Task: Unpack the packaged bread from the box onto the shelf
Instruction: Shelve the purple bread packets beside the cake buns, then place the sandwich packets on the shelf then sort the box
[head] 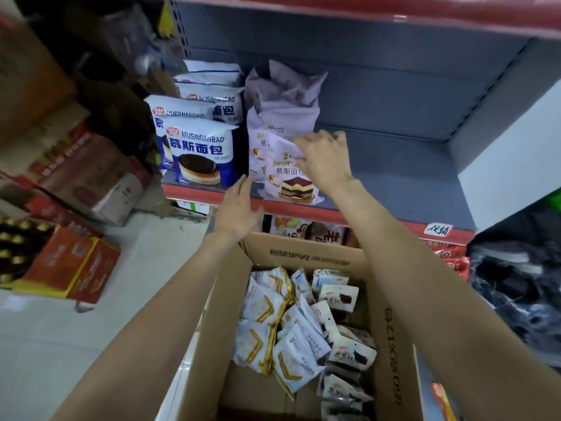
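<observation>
A pale lilac bread bag with a layered cake picture [288, 180] stands at the front of the grey shelf [403, 177]. My right hand [324, 161] rests on its top right edge, fingers curled over the bag. My left hand [239, 208] is held flat and open just left of and below the bag, fingertips near its lower left corner. More lilac bags [282, 98] stand behind it. Blue and white bread bags [200, 153] stand in a row to the left. Below, an open cardboard box [303, 253] holds several small bread packs [288, 323].
The shelf's right half is bare grey metal. A lower shelf with red packets [449, 253] sits behind the box. Cartons [69, 268] and stacked boxes [76, 177] stand on the floor at the left. Black plastic bags [516, 287] lie at the right.
</observation>
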Demonstrator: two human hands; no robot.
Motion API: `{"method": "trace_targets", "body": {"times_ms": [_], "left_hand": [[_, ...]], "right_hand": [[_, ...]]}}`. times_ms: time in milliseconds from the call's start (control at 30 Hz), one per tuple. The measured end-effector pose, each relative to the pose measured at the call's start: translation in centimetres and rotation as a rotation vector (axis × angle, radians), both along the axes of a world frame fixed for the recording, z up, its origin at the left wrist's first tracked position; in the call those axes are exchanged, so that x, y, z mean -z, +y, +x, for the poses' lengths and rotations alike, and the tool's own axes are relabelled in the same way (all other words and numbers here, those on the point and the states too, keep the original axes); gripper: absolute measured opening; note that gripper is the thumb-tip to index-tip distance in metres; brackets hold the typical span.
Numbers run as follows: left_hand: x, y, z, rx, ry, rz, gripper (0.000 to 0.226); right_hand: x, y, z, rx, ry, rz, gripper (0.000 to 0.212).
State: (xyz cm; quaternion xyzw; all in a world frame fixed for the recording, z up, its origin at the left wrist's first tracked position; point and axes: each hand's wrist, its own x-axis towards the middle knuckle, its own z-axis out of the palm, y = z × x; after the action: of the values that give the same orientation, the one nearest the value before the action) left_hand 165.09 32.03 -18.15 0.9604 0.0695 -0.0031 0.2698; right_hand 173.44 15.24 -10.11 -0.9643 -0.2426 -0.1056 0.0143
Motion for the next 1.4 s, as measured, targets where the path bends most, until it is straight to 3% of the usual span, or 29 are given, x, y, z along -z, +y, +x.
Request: {"method": "trace_targets", "body": {"times_ms": [133,267,333,500,600,733,833,1000,1100,1200,1333,1400], "left_hand": [[0.6,-0.2,0.3,-0.035,0.038,-0.019,0.075],[0.9,-0.4,-0.2,-0.054,0.012,-0.071,0.074],[1.0,-0.7,-0.6,-0.054,-0.014,-0.096,0.073],[0.7,-2.4,-1.8,-0.116,-0.118,-0.115,0.064],[0.3,-4.0,-3.2,-0.139,-0.235,-0.203,0.051],[0.6,-6.4,-6.4,-0.115,-0.372,-0.255,0.03],[3.9,-6.8,-8.5,-0.071,-0.318,-0.2,0.036],[13.0,-5.8,-10.2,0.084,0.019,-0.094,0.025],[19.2,-5.4,-10.6,0.219,0.419,-0.026,0.042],[24.1,-5.3,-11.3,0.211,0.657,-0.006,0.053],[28.8,-5.7,-12.3,0.136,0.698,-0.028,0.059],[29.9,-6.0,-13.1,0.153,0.66,-0.102,0.06]], "right_hand": [[0.2,0.8,1.4,-0.011,0.058,0.156,0.052],[1.0,-0.2,1.2,-0.088,0.149,0.63,0.072],[1.7,-1.4,0.3,-0.099,0.103,0.811,0.078],[3.6,-5.0,-3.9,0.023,0.051,0.899,0.082],[4.7,-7.0,-7.4,0.123,0.148,0.933,0.065],[7.6,-9.9,-11.9,0.18,0.374,0.869,0.031],[11.9,-11.9,-14.5,0.178,0.573,0.75,0.022],[20.9,-13.9,-17.6,0.227,0.795,0.537,0.02],[25.8,-14.1,-18.8,0.274,0.818,0.406,0.024],[30.2,-13.4,-19.8,0.275,0.846,0.253,0.03],[35.1,-11.8,-20.9,0.256,0.846,0.084,0.041],[36.1,-11.3,-21.3,0.276,0.812,0.098,0.041]]}}
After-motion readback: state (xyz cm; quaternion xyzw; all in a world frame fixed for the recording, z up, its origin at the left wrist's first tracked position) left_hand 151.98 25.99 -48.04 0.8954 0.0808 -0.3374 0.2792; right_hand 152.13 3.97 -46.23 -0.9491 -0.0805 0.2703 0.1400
